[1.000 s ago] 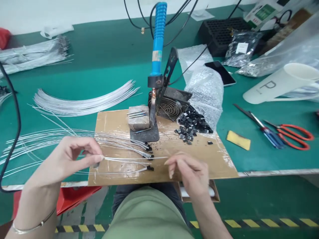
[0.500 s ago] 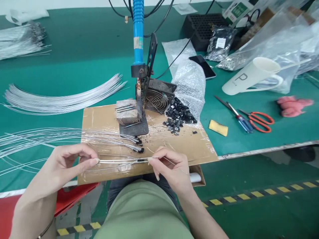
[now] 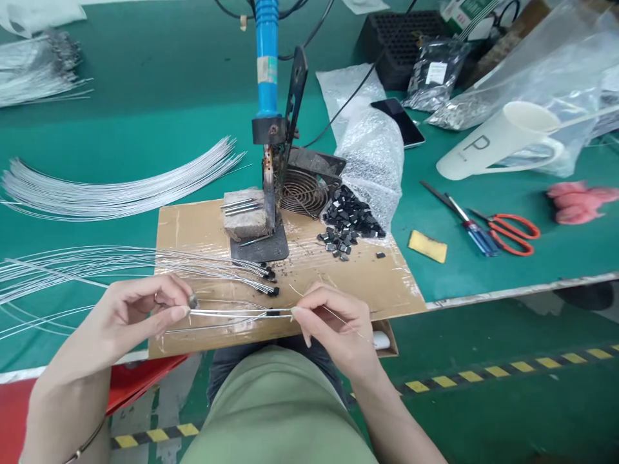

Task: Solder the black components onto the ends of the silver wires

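My left hand (image 3: 140,312) pinches thin silvery wires (image 3: 227,312) between thumb and forefinger, and a small grey patch shows at the forefinger's tip. The wires run across to my right hand (image 3: 336,325), whose thumb and forefinger are closed on their other end. A small black block (image 3: 273,312) sits on or right behind the wires, close to my right fingertips; which of the two I cannot tell. From my right hand a finer, loose strand sticks out. Just beyond lie more wires (image 3: 207,258) with black blocks at their ends.
On the cardboard (image 3: 387,283) stand a blue-handled soldering iron (image 3: 267,64) in its holder, a small fan (image 3: 304,192) and a pile of black blocks (image 3: 355,212). Right are a yellow sponge (image 3: 427,246), a screwdriver (image 3: 476,233), scissors (image 3: 515,233) and a white mug (image 3: 498,142). A wire bundle (image 3: 120,192) lies left.
The camera view has shifted slightly. My right hand has moved a little to the right along the wires. At my left forefinger's tip a grey patch now shows.
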`<state>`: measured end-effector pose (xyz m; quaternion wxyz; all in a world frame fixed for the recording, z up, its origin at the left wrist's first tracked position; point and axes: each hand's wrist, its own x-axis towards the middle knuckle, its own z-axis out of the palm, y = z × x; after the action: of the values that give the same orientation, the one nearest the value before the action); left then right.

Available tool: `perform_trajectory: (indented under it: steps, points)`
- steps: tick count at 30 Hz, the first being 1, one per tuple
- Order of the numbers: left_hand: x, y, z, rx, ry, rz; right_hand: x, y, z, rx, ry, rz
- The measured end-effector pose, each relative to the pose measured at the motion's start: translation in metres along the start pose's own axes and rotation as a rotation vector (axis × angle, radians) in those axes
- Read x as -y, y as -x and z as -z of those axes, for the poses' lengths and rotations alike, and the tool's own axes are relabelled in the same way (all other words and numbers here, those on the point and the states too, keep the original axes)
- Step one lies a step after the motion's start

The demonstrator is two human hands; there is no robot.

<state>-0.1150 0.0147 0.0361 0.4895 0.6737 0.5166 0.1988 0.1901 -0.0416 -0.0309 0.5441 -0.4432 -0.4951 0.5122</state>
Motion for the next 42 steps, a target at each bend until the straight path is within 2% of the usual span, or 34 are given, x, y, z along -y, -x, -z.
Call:
perform_trajectory:
  steps: [2,4,10,12,14,19,21,23,25,27,29,32,38,42]
  points:
    - [-0.002,-0.002,-0.006,-0.052,-0.083,0.016,0.001,-0.001,0.000,0.025,0.084,0.051]
    - [-0.008,-0.002,-0.020,-0.109,-0.180,0.030,0.000,-0.002,-0.001,0.040,0.151,0.086]
    - [-0.036,-0.010,-0.091,-0.069,-0.253,-0.089,-0.008,-0.007,-0.006,0.060,0.254,0.157]
    - [-0.039,-0.015,-0.107,-0.085,-0.224,-0.076,-0.011,-0.009,-0.005,0.057,0.257,0.170]
    - [-0.038,-0.020,-0.116,-0.101,-0.181,-0.028,-0.012,-0.012,-0.004,0.054,0.243,0.160]
    - [-0.030,-0.032,-0.117,-0.075,0.095,0.144,-0.016,-0.016,-0.003,0.021,0.145,0.056]
    - [-0.031,-0.037,-0.116,-0.092,0.206,0.200,-0.019,-0.017,-0.002,-0.069,0.074,-0.045]
    - [-0.036,-0.040,-0.115,-0.155,0.270,0.256,-0.020,-0.019,0.001,-0.201,-0.046,-0.137]
    - [-0.041,-0.043,-0.115,-0.225,0.309,0.301,-0.020,-0.021,0.004,-0.276,-0.228,-0.199]
    - [-0.045,-0.045,-0.115,-0.261,0.331,0.319,-0.020,-0.023,0.006,-0.256,-0.402,-0.251]
    - [-0.047,-0.046,-0.115,-0.280,0.346,0.322,-0.018,-0.025,0.004,-0.211,-0.481,-0.315]
    - [-0.048,-0.046,-0.114,-0.302,0.357,0.326,-0.016,-0.024,-0.003,-0.195,-0.408,-0.356]
    - [-0.049,-0.045,-0.113,-0.308,0.343,0.320,-0.008,-0.025,-0.012,-0.119,-0.193,-0.241]
    - [-0.051,-0.045,-0.113,-0.316,0.356,0.300,-0.005,-0.026,-0.012,-0.112,-0.158,-0.218]
